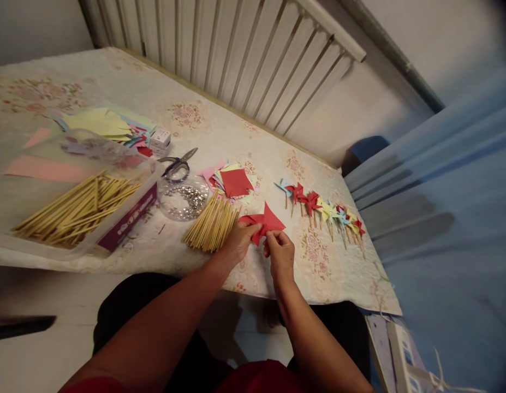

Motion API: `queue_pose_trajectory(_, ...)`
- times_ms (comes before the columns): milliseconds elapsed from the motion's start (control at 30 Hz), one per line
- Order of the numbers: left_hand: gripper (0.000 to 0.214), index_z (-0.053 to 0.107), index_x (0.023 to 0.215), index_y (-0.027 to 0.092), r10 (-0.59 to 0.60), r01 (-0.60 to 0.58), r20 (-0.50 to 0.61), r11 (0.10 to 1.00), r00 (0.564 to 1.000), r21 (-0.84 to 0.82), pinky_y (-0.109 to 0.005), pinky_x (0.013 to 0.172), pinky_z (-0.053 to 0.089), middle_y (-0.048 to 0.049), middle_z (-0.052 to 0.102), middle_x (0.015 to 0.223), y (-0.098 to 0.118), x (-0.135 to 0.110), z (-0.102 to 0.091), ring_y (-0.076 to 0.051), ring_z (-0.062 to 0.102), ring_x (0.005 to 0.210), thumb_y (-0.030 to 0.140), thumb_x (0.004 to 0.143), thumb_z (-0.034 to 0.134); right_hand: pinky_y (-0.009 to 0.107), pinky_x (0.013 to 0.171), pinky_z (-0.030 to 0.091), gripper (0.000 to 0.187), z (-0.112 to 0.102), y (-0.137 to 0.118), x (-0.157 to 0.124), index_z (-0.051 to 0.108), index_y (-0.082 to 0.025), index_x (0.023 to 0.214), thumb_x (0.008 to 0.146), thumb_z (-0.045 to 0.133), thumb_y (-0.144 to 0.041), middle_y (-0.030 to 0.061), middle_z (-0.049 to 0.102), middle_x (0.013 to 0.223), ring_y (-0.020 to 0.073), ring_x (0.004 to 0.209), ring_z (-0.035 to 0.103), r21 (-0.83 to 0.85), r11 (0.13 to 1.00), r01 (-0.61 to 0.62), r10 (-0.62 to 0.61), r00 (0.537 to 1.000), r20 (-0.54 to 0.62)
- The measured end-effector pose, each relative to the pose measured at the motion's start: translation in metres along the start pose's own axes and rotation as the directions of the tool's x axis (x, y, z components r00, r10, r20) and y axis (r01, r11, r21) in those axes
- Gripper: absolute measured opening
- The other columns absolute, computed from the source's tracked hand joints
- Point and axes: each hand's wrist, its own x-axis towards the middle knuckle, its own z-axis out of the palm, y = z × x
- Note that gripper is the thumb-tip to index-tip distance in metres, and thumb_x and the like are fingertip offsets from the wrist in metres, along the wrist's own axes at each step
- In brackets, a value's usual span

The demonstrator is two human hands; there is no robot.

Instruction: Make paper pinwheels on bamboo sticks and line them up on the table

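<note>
Between my two hands is a red paper pinwheel (267, 219), its blades partly folded and one point standing up. My left hand (239, 240) pinches it from the left, thumb lying on the paper. From the lower right, my right hand (280, 250) grips its near edge with bent fingers. Just left of my left hand lies a bundle of thin wooden sticks (212, 224). Behind the sticks sits a stack of coloured paper squares, a red square (236, 182) on top. A clear round dish (184, 197) with many small metal pins stands beside the sticks.
A clear plastic box (132, 215) with more sticks stands at left. Scissors (179, 164) lie behind the pin dish. Paper sheets (97, 123) and a small white box (160, 139) are further back. Finished pinwheels (312, 202) lie in a row at right, near a blue curtain (449, 207).
</note>
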Motion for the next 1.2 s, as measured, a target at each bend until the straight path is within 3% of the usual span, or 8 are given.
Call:
queue_pose_trajectory(400, 0.02, 0.056, 0.059, 0.014, -0.016, 0.021, -0.046, 0.993, 0.999, 0.115, -0.024, 0.054, 0.035, 0.0015, 0.054, 0.055, 0.0013, -0.0022, -0.0001, -0.009, 0.046, 0.051, 0.03, 0.063, 0.069, 0.022, 0.039, 0.029, 0.021, 0.0015, 0.0045, 0.0059, 0.058, -0.019, 0.066, 0.075, 0.063, -0.037, -0.0071, 0.051, 0.046, 0.0081, 0.038, 0.04, 0.019, 0.998, -0.065, 0.065, 0.998, 0.002)
queue_pose_trajectory(1200, 0.023, 0.055, 0.058, 0.015, -0.029, 0.04, -0.076, 0.989, 0.997, 0.145, -0.024, 0.053, 0.032, 0.0023, 0.052, 0.055, -0.0013, -0.0007, -0.0025, -0.009, 0.043, 0.052, 0.032, 0.063, 0.069, 0.023, 0.041, 0.029, 0.02, 0.0055, -0.0001, 0.0044, 0.058, -0.02, 0.063, 0.074, 0.062, -0.035, -0.0065, 0.05, 0.046, 0.0087, 0.04, 0.04, -0.032, 0.999, -0.039, 0.038, 0.999, -0.01)
